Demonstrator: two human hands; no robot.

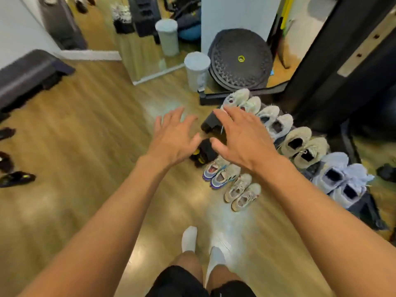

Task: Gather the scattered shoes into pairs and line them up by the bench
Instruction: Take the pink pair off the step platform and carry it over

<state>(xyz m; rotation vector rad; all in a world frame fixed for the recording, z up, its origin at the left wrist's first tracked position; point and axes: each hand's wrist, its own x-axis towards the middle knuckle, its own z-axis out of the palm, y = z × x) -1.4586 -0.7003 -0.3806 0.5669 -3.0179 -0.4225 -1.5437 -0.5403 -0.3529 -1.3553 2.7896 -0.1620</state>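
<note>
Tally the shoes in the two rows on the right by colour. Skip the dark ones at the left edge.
White shoes: 4
Cream shoes: 2
Pale blue shoes: 2
Black shoes with yellow marks: 2, partly hidden
Grey shoes with blue-purple soles: 2
Beige shoes: 2
Total: 14

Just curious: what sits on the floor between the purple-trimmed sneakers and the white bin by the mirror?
Two black shoes, partly behind the left hand and right hand, in the head view.
</note>
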